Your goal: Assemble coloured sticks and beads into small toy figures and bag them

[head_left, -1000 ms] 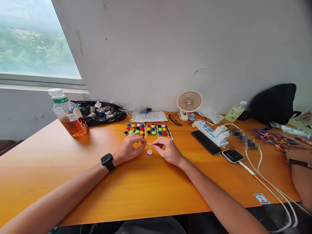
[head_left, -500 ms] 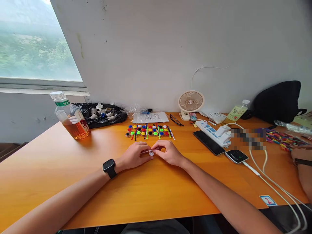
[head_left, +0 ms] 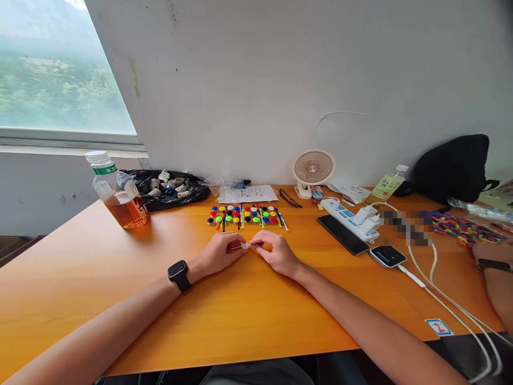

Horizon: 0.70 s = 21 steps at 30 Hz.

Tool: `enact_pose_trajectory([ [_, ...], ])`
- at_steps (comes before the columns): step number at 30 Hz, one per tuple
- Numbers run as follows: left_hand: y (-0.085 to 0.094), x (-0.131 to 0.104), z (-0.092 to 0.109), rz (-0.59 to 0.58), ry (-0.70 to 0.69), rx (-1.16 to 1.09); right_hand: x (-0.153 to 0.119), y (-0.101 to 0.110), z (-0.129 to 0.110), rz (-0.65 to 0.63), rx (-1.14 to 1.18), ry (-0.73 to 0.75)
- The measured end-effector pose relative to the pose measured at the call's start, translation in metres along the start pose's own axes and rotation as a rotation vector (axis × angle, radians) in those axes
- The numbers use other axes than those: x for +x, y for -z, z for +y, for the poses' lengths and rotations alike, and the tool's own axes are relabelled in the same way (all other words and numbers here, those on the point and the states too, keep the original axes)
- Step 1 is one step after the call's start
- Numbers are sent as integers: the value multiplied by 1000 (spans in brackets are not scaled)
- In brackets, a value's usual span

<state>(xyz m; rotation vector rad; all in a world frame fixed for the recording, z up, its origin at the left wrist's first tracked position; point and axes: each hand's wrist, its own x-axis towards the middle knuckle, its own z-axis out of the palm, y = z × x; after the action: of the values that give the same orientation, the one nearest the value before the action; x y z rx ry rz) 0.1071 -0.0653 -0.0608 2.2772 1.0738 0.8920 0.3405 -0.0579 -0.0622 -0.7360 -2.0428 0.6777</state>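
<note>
White disc (head_left: 245, 246) and thin white stick (head_left: 236, 247) meet between a person's two bare hands, low over the near side of the desk (head_left: 224, 310). The left hand (head_left: 219, 254), the nearer to the disc, pinches it at thumb and fingertips; the right hand (head_left: 278, 255) is closed just beside it, seemingly on the stick's end, though the fingers hide the exact grip. The stick's long axis runs roughly sideways, hand to hand. Straight beyond, apart from both hands, lie rows of colourful discs (head_left: 255, 220).

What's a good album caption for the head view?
Left hand and right hand with a white disc and white stick, coloured discs beyond.
</note>
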Motion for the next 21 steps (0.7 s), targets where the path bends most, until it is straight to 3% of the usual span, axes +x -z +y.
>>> enact_pose_trajectory([
  [8, 2, 1, 2, -27, -49, 29, 0, 3, 3, -64, -111, -51],
  [21, 3, -1, -1, 86, -34, 88, 0, 5, 2, -81, -110, 24],
])
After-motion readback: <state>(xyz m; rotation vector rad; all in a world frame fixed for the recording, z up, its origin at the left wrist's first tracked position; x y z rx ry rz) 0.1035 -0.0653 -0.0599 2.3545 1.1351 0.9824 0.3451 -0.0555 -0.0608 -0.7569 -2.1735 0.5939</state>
